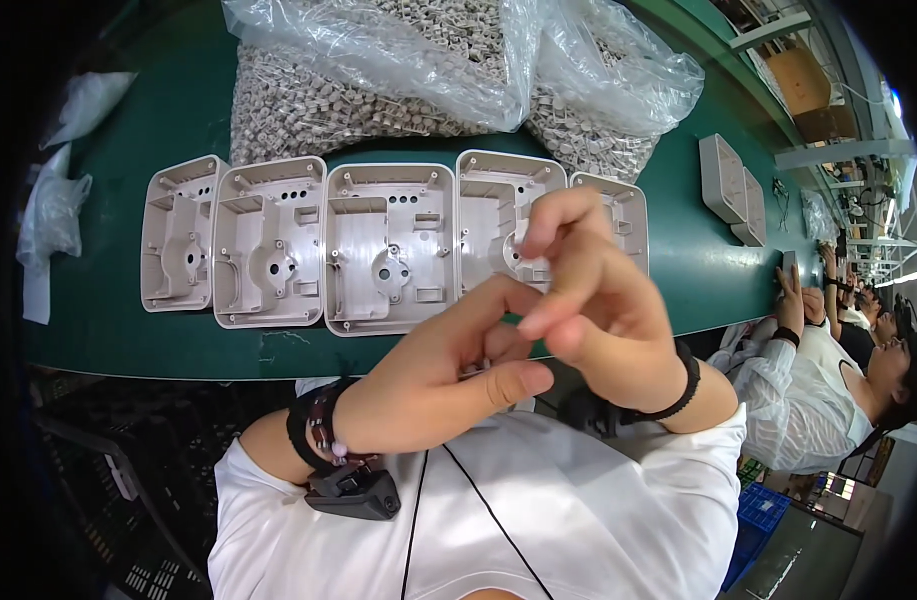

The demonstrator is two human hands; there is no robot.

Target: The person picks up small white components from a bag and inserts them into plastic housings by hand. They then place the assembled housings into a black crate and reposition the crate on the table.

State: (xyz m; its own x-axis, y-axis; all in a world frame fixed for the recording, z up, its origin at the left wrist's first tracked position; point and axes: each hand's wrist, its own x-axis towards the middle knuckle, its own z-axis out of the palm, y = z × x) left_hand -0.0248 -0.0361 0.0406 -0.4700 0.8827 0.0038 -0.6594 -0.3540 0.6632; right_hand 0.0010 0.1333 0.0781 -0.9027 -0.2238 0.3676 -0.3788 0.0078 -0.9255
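My left hand [439, 375] is raised over the table's near edge, its fingers curled inward and the thumb lying along them. A small pale bit shows between those fingers, too hidden to name. Close against its fingertips, my right hand [619, 315] has its fingers bent, with thumb and forefinger tips drawn together. Whatever they pinch, if anything, cannot be made out. Behind the hands stand several light grey plastic housings in a row, open side up: one at the far left [179, 260], another beside it [264, 270], a middle one [364, 215], and two partly covered by my right hand.
Large clear bags of small grey plastic parts [349, 110] lie behind the row on the green table [99, 290]. Two more housings [724, 180] sit far right. Crumpled plastic bags [54, 215] lie at the left. Another person [809, 390] works on the right, near a blue crate [757, 520].
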